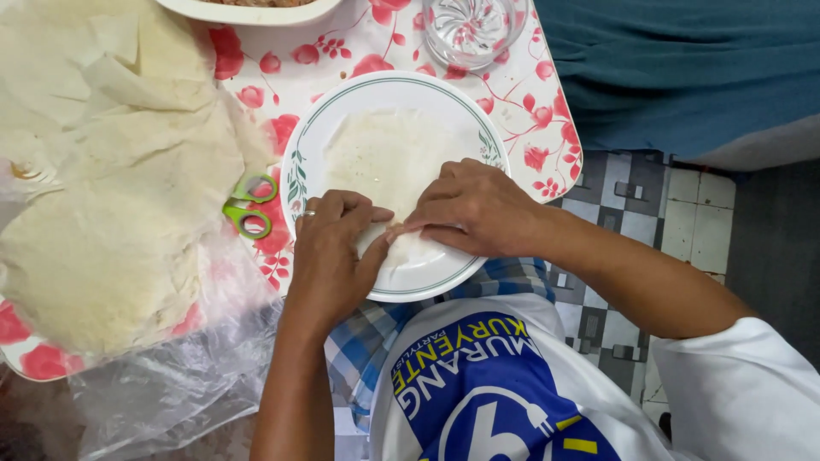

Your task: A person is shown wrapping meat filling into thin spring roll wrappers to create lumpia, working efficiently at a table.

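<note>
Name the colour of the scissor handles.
Green, seen in the head view: scissors beside the plate.

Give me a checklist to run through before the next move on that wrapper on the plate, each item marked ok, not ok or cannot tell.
1. Wrapper lies flat on the plate, inside the rim: ok.
2. Left hand and right hand both press the wrapper's near edge, folding it: ok.
3. Filling tucked inside the fold: cannot tell, hidden under the fingers.
4. Plate rests fully on the floral table: not ok, its near rim overhangs the edge.
5. Green-handled scissors lie apart from the hands: ok.
6. Stack of spare wrappers within view at the left: ok.
</note>
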